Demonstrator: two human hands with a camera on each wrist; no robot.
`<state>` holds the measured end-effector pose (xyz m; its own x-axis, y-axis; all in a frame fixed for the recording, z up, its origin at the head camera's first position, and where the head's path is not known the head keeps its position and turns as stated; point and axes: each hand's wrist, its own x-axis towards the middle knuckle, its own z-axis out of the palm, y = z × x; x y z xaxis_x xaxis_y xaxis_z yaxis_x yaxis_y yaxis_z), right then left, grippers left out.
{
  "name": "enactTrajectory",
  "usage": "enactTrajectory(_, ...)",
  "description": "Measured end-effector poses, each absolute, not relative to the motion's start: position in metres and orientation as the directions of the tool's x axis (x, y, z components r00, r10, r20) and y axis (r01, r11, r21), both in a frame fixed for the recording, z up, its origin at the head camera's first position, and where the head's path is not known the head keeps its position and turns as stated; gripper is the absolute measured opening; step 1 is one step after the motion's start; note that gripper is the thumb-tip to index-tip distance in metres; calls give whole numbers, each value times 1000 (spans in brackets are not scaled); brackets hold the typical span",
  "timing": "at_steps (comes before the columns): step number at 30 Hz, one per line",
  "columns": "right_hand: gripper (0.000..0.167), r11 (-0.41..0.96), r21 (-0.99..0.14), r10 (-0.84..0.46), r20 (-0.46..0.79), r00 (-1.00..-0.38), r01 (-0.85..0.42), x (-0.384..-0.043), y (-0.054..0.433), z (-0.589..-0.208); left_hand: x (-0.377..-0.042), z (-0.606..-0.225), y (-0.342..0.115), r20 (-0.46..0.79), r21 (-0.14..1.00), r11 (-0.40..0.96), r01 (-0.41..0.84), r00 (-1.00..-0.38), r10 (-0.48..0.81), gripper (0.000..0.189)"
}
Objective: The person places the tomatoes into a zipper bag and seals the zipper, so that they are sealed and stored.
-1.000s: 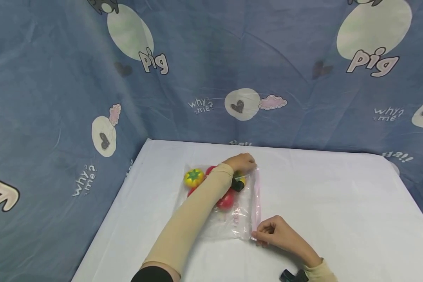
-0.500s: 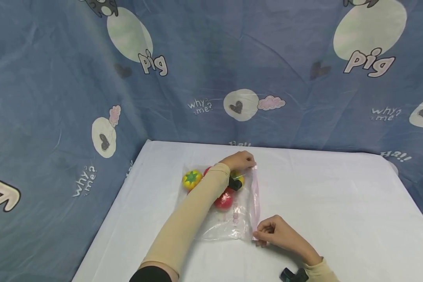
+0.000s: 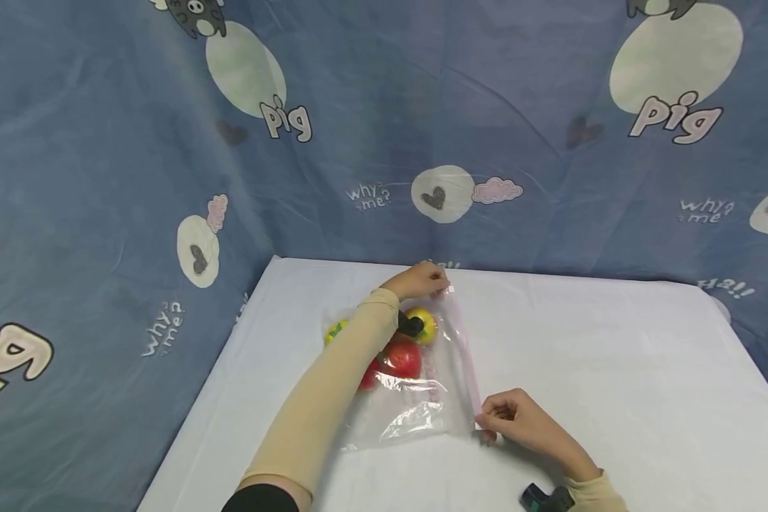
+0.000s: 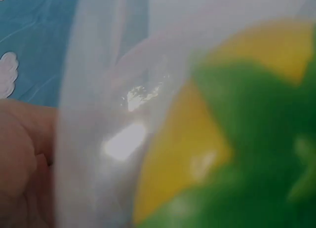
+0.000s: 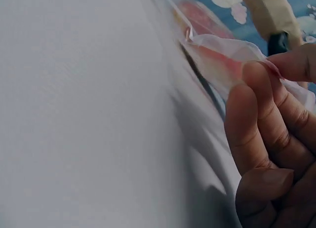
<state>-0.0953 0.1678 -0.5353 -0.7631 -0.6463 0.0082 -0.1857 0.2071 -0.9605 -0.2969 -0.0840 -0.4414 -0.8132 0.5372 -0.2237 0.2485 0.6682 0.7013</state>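
A clear plastic zip bag with a pink strip along its right edge lies on the white table. My left hand pinches the strip's far corner, and my right hand pinches its near corner between thumb and fingers. Inside the bag are red tomato-like pieces and a yellow one. Another yellow piece with a green star-shaped top is partly hidden by my left forearm. Close up in the left wrist view, a yellow piece with green leaves shows through the plastic.
White cloth covers the table, whose far edge meets a blue printed curtain. A dark wrist camera sits at my right wrist. My left sleeve crosses over the bag.
My left hand has shifted left and slightly away, drawing its corner of the bag along. The pink strip now slants more. My right hand has moved slightly right, still pinching.
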Motion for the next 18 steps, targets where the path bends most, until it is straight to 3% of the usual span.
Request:
enactTrajectory(8,20,253,-939,-529,67,-846,-232,-108,194,-524,-300,-436,-112,-196,765,618,183,-847,494,23)
enactTrajectory(13,17,375,-909,-384,28,-923,-183,-117,210,-508,-292,-436,-135,-170,802,584,130,-887,430,22)
enactTrajectory(18,21,398,-906,-263,41,-964,-147,-131,220,-491,-275,-440,-152,-105,851,516,94,-934,343,21)
